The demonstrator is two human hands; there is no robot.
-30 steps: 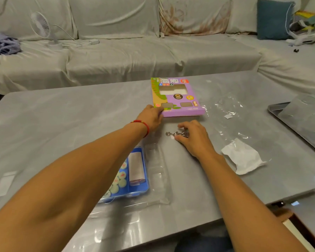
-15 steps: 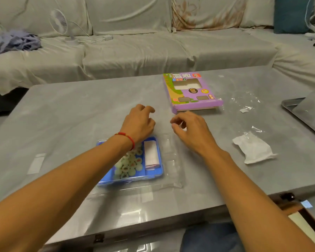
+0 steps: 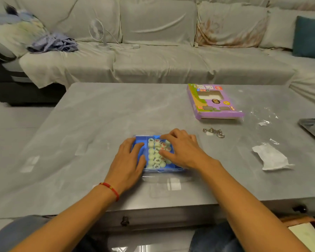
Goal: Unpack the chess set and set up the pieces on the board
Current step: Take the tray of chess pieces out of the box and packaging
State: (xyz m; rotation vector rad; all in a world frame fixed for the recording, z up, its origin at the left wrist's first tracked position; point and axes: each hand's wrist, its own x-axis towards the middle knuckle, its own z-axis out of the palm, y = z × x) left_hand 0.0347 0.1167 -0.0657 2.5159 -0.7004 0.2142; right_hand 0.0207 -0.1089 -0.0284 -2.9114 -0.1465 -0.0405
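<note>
Hands have come down onto the blue tray (image 3: 159,169) since half a second ago, when both hovered above it with curled fingers. The left hand (image 3: 129,160) now lies flat with fingers spread over the tray's left compartment; the right hand (image 3: 182,150) rests on the round pale pieces (image 3: 154,155) with fingers loosely spread, and whether it pinches any cannot be told. The rolled sheet seen earlier in the tray no longer shows. One tray sits on the grey table (image 3: 98,124), near its front edge. The pieces show in about three columns; an exact count cannot be made. One purple box (image 3: 214,102), one metal ring puzzle (image 3: 214,132) and one crumpled white paper (image 3: 270,158) lie to the right.
</note>
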